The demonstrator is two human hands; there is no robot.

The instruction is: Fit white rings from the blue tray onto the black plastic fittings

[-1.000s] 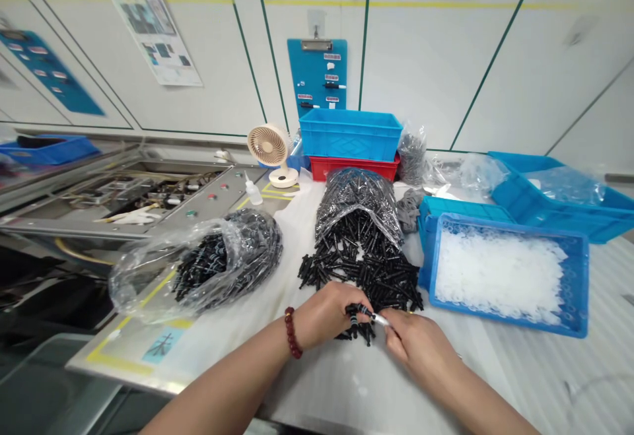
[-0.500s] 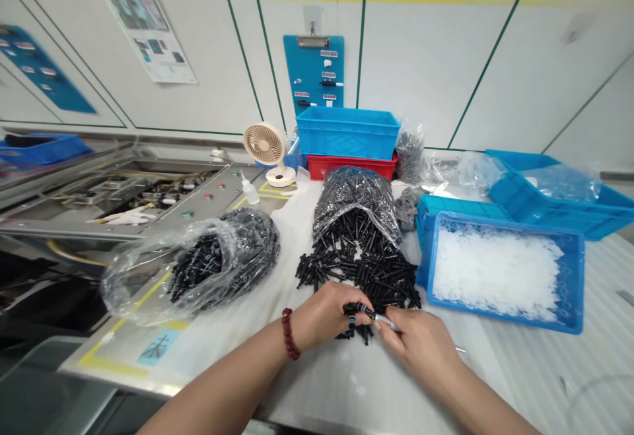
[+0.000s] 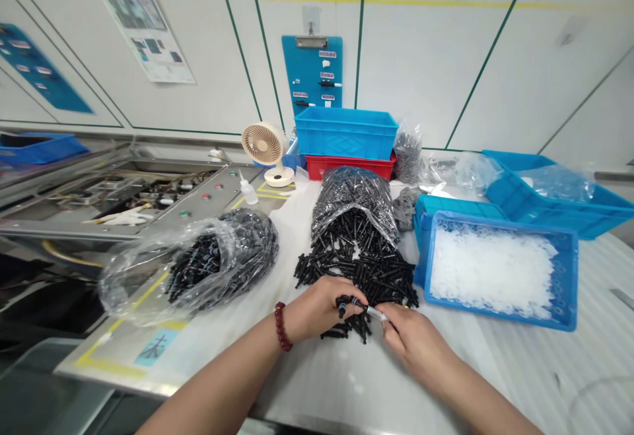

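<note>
Hands working together just in front of a heap of black plastic fittings (image 3: 366, 283): left hand (image 3: 319, 309), with a dark red bead bracelet (image 3: 281, 326) on its wrist, pinching a small black fitting (image 3: 347, 304) between thumb and fingers; right hand (image 3: 413, 342) pinching a slim silver-tipped piece (image 3: 377, 313), its end meeting that fitting. Fitting hanging over the heap's near edge. Heap spilling from a clear plastic bag (image 3: 354, 200), a second bag of fittings (image 3: 198, 267) lying leftward, a blue crate of white plastic pieces (image 3: 575, 283) sitting rightward.
</note>
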